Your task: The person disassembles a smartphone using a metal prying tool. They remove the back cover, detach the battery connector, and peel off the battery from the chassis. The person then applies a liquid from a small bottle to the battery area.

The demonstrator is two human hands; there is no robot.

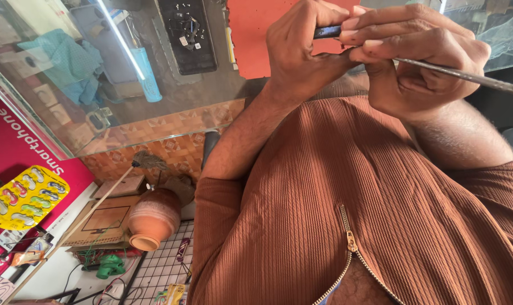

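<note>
A long, thin tool with a dark handle and a bright metal shaft (pixel 465 75) is held up over the glass-topped surface (pixel 172 107), in front of the chest of a ribbed rust-brown zip-up shirt (pixel 347 209). The left hand (pixel 301 48) is closed around the dark handle end, the fingers curled tight and the thumb laid along it. The right hand (pixel 420 56) is closed on the tool just beside the left, the fingertips (pixel 352 24) pressed on the handle where the shaft begins; the shaft runs out from this hand toward the right edge of the view, tilted slightly downward.

On the glass, well apart from the hands, a black smartphone laid open with small parts on it (pixel 187 34), a light blue cylindrical object (pixel 147 76), a teal cloth (pixel 70 62) and an orange-red sheet (pixel 256 34) are seen. Lower down, beside the counter, a round clay pot lying on its side (pixel 154 217), a thin wooden stick with a frayed tip (pixel 81 223) and a yellow blister card of small items (pixel 25 197) are seen.
</note>
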